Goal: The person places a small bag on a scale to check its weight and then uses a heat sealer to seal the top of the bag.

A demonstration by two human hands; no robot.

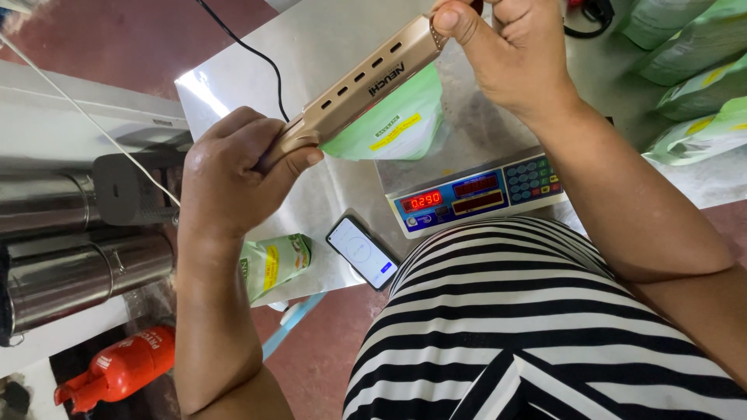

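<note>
Nearest, at 6 o'clock, a black-and-white striped shirt [537, 327]; just past it a phone [362, 253] lies face up on the metal tabletop [311, 54], w/ a small green pouch [274, 263] at its 9 o'clock and a digital scale [475, 190] at its 3 o'clock. Above the scale both hands are clamped on a tan bar-shaped heat sealer [362, 85]: left hand [233, 175] wraps its lower end at 9 o'clock, right hand [506, 50] pinches its upper end at 12 o'clock, w/ a green bag [393, 124] caught in it and hanging over the scale. Farther out, more green bags [692, 85] at 2 o'clock, steel cylinders [78, 257] at 9 o'clock, a red gas cylinder [120, 369] at 7 o'clock.
</note>
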